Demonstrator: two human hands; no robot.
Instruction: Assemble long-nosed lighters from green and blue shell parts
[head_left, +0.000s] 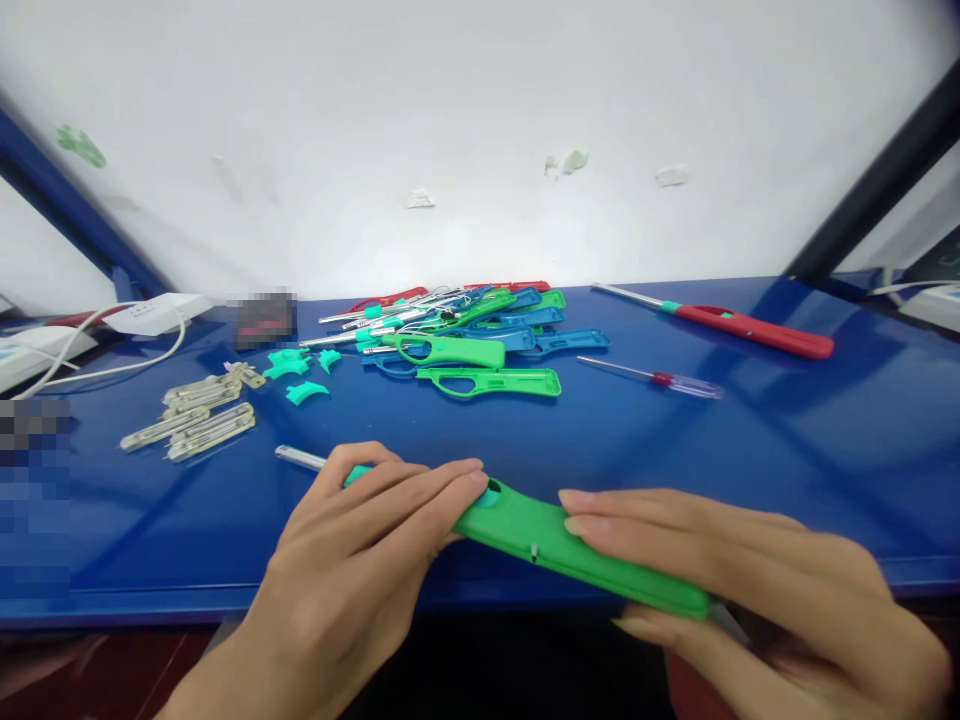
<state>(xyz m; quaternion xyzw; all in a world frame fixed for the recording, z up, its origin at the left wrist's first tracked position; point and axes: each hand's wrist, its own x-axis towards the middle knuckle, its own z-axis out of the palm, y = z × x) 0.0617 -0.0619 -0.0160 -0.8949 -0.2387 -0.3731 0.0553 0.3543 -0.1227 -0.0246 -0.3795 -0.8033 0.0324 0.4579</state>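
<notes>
A green long-necked lighter (517, 525) lies across both hands above the near edge of the table, its metal tube pointing left. My left hand (360, 550) is wrapped over the trigger end and the teal collar, hiding most of them. The fingers of my right hand (750, 570) press on the top and underside of the handle near its butt. A small grey slider shows on the lighter's near side.
Loose lighter shells and metal tubes (457, 350) are heaped at the back middle. Clear fuel tanks (210, 415) and teal triggers (307, 393) lie left. A screwdriver (686, 386) and a red lighter (750, 328) lie right. A white wall (480, 120) stands behind the blue table (360, 425).
</notes>
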